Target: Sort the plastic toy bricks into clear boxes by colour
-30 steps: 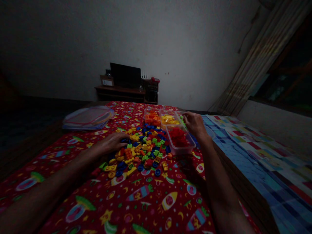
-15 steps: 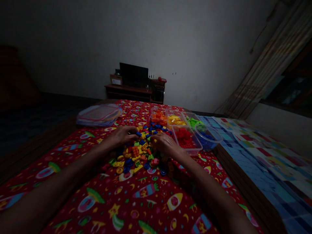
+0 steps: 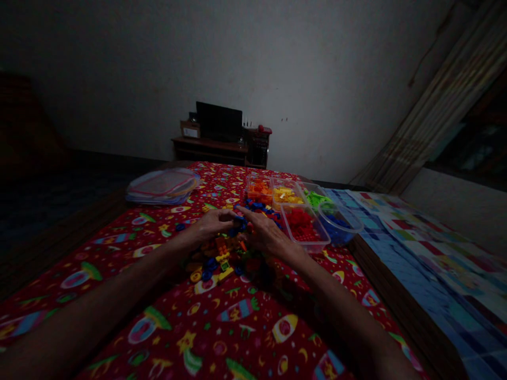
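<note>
Over a mixed pile of toy building bricks (image 3: pixel 224 261), my two hands meet. A small cluster of blue building bricks (image 3: pixel 240 225) sits between their fingertips. My left hand (image 3: pixel 214 222) is closed on the blue bricks from the left, thumb and fingers pinched. From the right, my right hand (image 3: pixel 264 231) curls around the same cluster, its index finger stretched over the top. Exactly how many bricks each hand holds is hidden by the fingers and the dim light. Yellow, orange, green and blue pieces lie beneath the hands.
Right of the pile stand clear containers: orange bricks (image 3: pixel 259 189), yellow bricks (image 3: pixel 287 196), green bricks (image 3: pixel 314 199), a box of red bricks (image 3: pixel 301 224) and a round tub (image 3: pixel 348 230) with blue ones. Stacked lids (image 3: pixel 160 186) lie at left on the red patterned cloth (image 3: pixel 170 332).
My hands, apart over the pile before, have come together. The left moved right with blue brick in its fingers; the right hand's fingers rose and reached across to it.
</note>
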The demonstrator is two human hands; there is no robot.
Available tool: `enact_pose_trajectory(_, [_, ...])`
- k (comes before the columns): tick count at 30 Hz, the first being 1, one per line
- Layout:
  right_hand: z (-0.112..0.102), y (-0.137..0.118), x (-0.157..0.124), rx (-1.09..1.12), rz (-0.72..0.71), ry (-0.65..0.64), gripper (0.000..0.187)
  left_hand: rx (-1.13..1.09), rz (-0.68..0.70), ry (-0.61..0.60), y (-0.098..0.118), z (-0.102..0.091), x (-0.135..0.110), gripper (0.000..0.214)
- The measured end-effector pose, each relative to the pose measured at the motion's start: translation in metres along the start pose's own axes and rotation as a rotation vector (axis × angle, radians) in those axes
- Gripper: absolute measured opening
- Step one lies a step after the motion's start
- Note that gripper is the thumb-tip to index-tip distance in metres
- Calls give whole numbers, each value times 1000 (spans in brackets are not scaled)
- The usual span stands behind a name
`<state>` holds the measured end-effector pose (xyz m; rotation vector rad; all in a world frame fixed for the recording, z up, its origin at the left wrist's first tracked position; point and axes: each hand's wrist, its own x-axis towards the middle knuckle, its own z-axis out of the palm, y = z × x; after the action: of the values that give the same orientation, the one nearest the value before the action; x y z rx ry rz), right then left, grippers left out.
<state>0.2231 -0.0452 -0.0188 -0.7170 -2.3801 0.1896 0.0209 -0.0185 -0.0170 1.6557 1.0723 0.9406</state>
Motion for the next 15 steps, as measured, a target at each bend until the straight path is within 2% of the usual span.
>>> enact_pose_trajectory(3, [7, -3, 3, 67, 5, -22, 63, -49, -2, -30, 3, 8, -4, 45])
enact_pose_trajectory(9, [4, -2, 6, 110, 227, 38, 41, -230, -105, -12, 5, 11, -11, 57])
enact_pose_trajectory(12, [0, -4, 8, 114, 313, 50, 33, -194, -80, -1, 3, 11, -10, 60])
enact_pose_trajectory(15, [0, -7, 10, 140, 344, 59, 28, -128, -60, 68, -2, 13, -6, 57])
